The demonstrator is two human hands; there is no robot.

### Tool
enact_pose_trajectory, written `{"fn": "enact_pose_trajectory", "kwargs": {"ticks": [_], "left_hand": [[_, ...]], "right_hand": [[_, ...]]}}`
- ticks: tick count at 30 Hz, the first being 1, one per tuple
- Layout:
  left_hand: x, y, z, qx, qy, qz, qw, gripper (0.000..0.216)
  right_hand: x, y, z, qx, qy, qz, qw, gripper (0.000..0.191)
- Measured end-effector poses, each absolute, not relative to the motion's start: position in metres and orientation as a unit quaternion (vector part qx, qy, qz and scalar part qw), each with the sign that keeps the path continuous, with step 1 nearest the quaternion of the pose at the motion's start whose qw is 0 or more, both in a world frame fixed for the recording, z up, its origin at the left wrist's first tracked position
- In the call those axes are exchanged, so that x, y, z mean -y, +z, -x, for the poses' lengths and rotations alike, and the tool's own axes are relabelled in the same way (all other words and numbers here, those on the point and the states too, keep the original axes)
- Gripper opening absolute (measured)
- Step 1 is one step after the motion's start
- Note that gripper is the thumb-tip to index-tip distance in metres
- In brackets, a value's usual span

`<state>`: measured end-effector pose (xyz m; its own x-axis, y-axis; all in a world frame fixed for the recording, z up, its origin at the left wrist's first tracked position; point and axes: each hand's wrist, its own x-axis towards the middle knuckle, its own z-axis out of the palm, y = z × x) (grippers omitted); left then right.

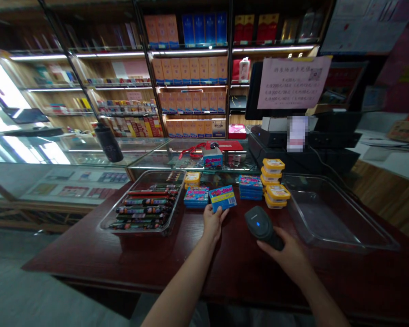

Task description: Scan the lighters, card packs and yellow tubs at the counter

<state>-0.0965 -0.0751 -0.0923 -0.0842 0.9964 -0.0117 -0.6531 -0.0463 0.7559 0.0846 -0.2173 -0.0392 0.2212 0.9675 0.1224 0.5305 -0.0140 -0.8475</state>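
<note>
My left hand (214, 221) grips the lower edge of a flat blue packet (223, 198), its yellow band and barcode facing up towards me. In my right hand (286, 249) is a black handheld barcode scanner (261, 225) with a blue light on top; its head points toward the packet, a short gap apart. Left of the held packet lies a stack of similar blue packets (197, 197). Another blue stack (251, 187) sits beyond the scanner, beside stacked yellow-lidded tubs (275, 186). More yellow tubs (192, 178) stand behind the left stack.
A clear tray (105, 223) of dark wrapped sticks is on the left of the brown table (78, 256); a second clear tray (330, 236) is on the right. Behind are a glass counter, an opened blue box (212, 159), a black bottle (108, 143) and a monitor with a paper sign (293, 84).
</note>
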Motion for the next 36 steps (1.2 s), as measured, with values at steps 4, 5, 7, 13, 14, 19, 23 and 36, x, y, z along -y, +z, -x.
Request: {"fn": "enact_pose_trajectory", "kwargs": {"ticks": [4, 5, 7, 13, 14, 19, 23, 36], "left_hand": [[0.075, -0.095, 0.096, -0.31, 0.671, -0.282, 0.611, 0.032], [0.075, -0.095, 0.096, -0.31, 0.672, -0.284, 0.61, 0.032], [0.075, -0.095, 0.096, -0.307, 0.675, -0.284, 0.608, 0.031], [0.075, -0.093, 0.092, -0.308, 0.681, -0.276, 0.604, 0.027], [0.075, -0.093, 0.092, -0.309, 0.681, -0.278, 0.602, 0.027], [0.075, -0.095, 0.093, -0.301, 0.68, -0.278, 0.608, 0.039], [0.077, -0.095, 0.095, -0.291, 0.68, -0.283, 0.611, 0.044], [0.083, -0.083, 0.094, -0.357, 0.702, -0.344, 0.512, 0.044]], "right_hand": [[0.226, -0.035, -0.07, 0.471, 0.408, 0.631, 0.463, 0.041], [0.228, -0.035, -0.067, 0.462, 0.417, 0.625, 0.471, 0.04], [0.231, -0.036, -0.062, 0.456, 0.418, 0.618, 0.484, 0.039], [0.233, -0.038, -0.062, 0.448, 0.419, 0.617, 0.493, 0.038], [0.233, -0.039, -0.062, 0.45, 0.419, 0.615, 0.493, 0.038], [0.232, -0.04, -0.067, 0.482, 0.397, 0.622, 0.472, 0.04], [0.23, -0.03, -0.076, 0.568, 0.301, 0.655, 0.398, 0.041], [0.201, -0.063, -0.086, 0.646, -0.085, 0.73, 0.205, 0.034]]}}
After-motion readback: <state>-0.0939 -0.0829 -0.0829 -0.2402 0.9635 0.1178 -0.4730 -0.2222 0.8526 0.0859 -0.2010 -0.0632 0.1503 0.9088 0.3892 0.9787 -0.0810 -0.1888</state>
